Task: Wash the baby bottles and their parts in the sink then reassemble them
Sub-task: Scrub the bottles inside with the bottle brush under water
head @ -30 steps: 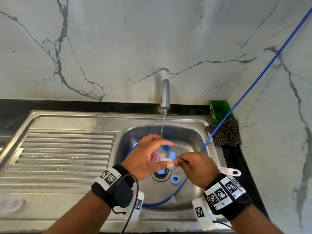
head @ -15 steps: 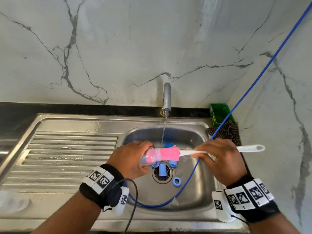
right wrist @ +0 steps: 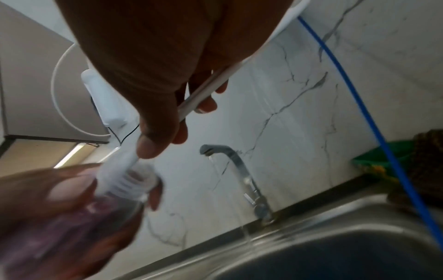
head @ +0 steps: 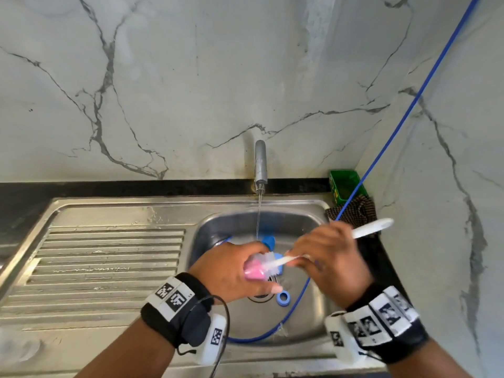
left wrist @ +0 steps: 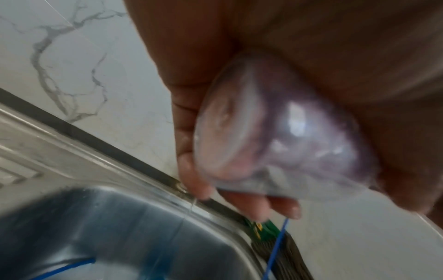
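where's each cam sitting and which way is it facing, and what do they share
Head: on the head, looking forward and down at the sink; both forearms, left hand and right hand show.
Left wrist: under the left hand, looking along its fingers at the bottle.
Right wrist: under the right hand, looking along the brush toward the tap.
All three share the bottle.

Drainboard (head: 109,257) free; blue hose (head: 297,301), ring (head: 283,297) clutter basin.
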Tool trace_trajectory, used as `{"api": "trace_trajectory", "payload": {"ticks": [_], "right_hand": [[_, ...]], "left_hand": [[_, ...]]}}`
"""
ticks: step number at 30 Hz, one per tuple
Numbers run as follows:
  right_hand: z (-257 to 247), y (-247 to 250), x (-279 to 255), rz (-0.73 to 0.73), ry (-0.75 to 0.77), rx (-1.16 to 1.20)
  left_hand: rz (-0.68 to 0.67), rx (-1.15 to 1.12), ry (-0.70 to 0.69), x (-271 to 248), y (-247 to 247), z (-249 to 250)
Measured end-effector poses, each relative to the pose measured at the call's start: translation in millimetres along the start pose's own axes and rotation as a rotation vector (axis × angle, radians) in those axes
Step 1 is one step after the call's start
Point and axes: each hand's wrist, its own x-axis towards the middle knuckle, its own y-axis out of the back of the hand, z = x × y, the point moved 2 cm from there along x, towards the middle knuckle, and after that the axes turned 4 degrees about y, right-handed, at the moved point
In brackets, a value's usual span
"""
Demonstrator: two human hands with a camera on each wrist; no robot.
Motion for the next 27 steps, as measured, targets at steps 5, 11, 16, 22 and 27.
{"api": "trace_trajectory", "payload": {"ticks": [5, 11, 16, 22, 27], "right_hand": [[29.3, 18.0, -2.1, 0.031, -0.070, 0.027], [2.0, -2.7, 14.2, -0.047, 0.078, 0.049], [43.4, 21.4, 2.1, -0.027, -0.116, 0.073], [4.8, -22.8, 13.6, -0.220, 0.001, 0.132], [-0.7, -33.3, -2.4, -0.356, -0.028, 0.185]], "left_hand": [[0.047, -0.103, 0.002, -0.1, 13.4, -20.7], [0.025, -0.097, -0.056, 6.1, 1.2, -1.3], [0.055, -0.128, -0.008, 7.1, 14.9, -31.3], [0.024, -0.112, -0.057, 24.4, -6.6, -4.7], [-0.042, -0.139, -0.071, 28.2, -14.4, -19.7]]}}
